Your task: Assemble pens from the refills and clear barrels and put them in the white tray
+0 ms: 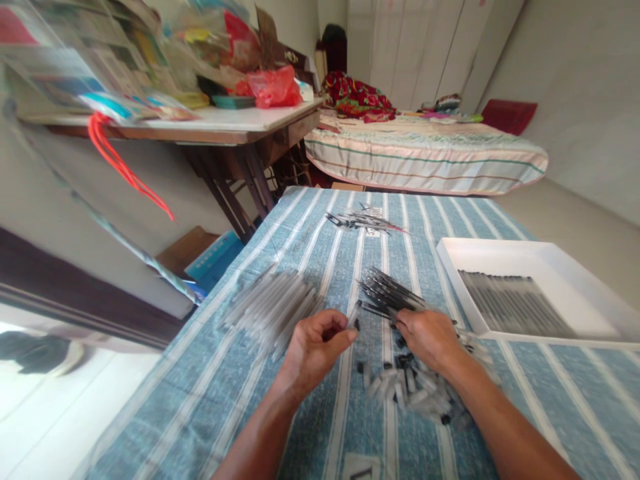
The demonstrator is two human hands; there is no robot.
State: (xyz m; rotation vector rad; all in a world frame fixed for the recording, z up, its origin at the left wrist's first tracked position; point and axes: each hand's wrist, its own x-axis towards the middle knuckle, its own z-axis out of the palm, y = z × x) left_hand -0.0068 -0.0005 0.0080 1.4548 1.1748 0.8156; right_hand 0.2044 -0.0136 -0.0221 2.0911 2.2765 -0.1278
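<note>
Using the dark bundle (387,291) of thin rods as ref., going L to R across the striped table (185,413): a blurred pile of greyish tubes (275,307) is lying well to the bundle's left, slanting w/ ends uneven. Btwn that pile and the bundle, on the bundle's near-left side, the L hand (323,340) is holding a small clear cap (353,316) pinched btwn thumb & index finger, dark end pointing away from the wearer. Beyond the bundle, slightly left, a loose scatter of thin sticks (364,219) is lying near the far edge. The bundle itself is sitting right of the L hand & a bit farther out, its long axis running from far-left to near-right. A heap of clear & dark caps (407,387) is spreading on its near side. The R hand (425,333) is clearly the nearer one, resting at the bundle's near-right end w/ fingers bunched narrow; can't tell if they're gripping a rod. Farther right, apart from the bundle, a white box (500,249) is holding a neat row of grey rods (515,303) in its left part.
</note>
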